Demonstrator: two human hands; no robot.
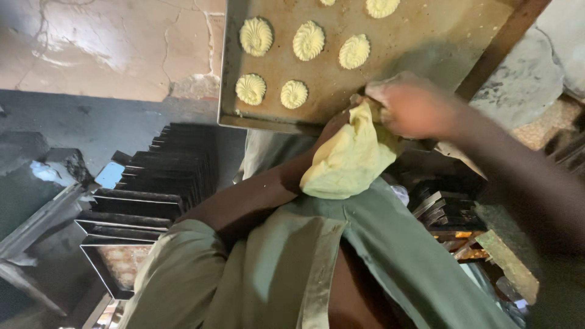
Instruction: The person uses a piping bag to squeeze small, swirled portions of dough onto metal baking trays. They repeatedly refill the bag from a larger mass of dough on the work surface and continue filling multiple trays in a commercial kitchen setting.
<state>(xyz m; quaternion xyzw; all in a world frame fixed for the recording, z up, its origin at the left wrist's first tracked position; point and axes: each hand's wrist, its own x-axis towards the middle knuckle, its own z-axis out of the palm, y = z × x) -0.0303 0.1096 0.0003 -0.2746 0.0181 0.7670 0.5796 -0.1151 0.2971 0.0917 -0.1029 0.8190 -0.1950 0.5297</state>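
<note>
item: dough-filled piping bag [347, 161], pale yellow, bunched between my hands. right hand [414, 106] clenched round its top end at the baking tray [426, 42] edge; left hand [338, 125] mostly hidden beneath the bag, grip untellable. i judge steady squeezing and even spacing serve best. beyond: piped rosette cookies [308, 41] in rows.

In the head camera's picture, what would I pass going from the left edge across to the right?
Stack of dark metal pans → piped dough swirls on the baking tray → yellow piping bag → right hand squeezing it → stone slab.
</note>
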